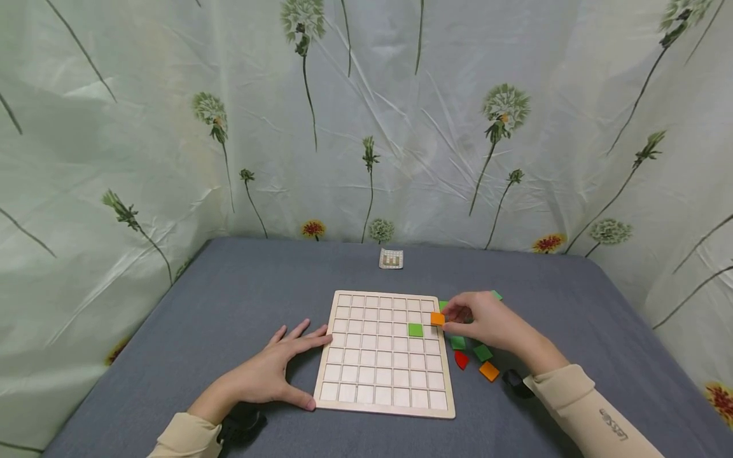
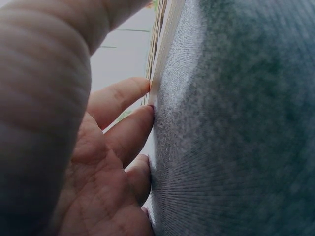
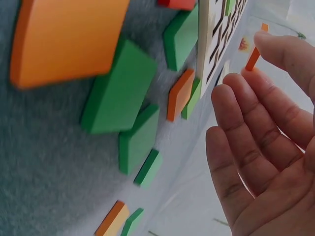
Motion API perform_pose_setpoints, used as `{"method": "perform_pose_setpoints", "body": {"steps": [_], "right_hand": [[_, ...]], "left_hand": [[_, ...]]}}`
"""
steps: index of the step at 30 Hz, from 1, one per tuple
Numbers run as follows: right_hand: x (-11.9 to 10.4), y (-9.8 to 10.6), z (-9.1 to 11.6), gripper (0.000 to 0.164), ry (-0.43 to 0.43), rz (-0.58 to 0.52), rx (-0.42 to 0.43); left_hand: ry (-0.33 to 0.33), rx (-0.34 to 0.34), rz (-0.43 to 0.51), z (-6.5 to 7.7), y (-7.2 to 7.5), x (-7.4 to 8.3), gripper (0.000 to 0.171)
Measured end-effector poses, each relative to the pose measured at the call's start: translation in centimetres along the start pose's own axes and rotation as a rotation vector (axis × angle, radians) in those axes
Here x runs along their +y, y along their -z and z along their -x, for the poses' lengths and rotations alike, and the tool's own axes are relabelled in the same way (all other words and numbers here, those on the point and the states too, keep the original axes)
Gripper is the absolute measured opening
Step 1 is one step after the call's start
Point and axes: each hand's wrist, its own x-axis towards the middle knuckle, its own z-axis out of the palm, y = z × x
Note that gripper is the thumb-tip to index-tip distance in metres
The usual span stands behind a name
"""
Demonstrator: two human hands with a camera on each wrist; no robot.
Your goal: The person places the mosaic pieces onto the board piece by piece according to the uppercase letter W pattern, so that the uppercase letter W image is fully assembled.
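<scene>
A pale wooden grid board (image 1: pixel 395 412) lies on the table, with a green square tile (image 1: pixel 415 330) in one of its right-hand cells. Between thumb and index finger, my right hand (image 1: pixel 489 321) pinches an orange square tile (image 1: pixel 438 319) over the board's upper right edge. Seen edge-on in the right wrist view, that orange tile (image 3: pixel 253 59) stands clear of the other fingers. My left hand (image 1: pixel 266 369) is spread at the board's left side, its fingertips against the edge and its thumb by the near left corner.
Right of the board lie several loose pieces, among them a green tile (image 1: pixel 483 353), a red rounded piece (image 1: pixel 461 360) and an orange tile (image 1: pixel 489 371). Beyond the board is a small patterned card (image 1: pixel 391 259). A flower-printed curtain (image 1: pixel 401 127) hangs behind the grey table (image 1: pixel 275 273).
</scene>
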Motion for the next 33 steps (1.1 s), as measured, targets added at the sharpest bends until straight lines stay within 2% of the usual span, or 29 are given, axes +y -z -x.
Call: {"method": "perform_pose_setpoints", "body": {"steps": [11, 22, 33], "right_hand": [[-1.1, -1.1, 0.2, 0.02, 0.062, -0.004, -0.029], [-2.0, -2.4, 0.1, 0.021, 0.06, 0.011, -0.086], [-2.4, -2.9, -0.1, 0.018, 0.082, 0.046, -0.073]], "left_hand": [[-0.001, -0.006, -0.001, 0.1, 0.2, 0.3, 0.106], [-0.016, 0.001, -0.007, 0.2, 0.4, 0.3, 0.106], [0.009, -0.001, 0.003, 0.1, 0.1, 0.0, 0.106]]}}
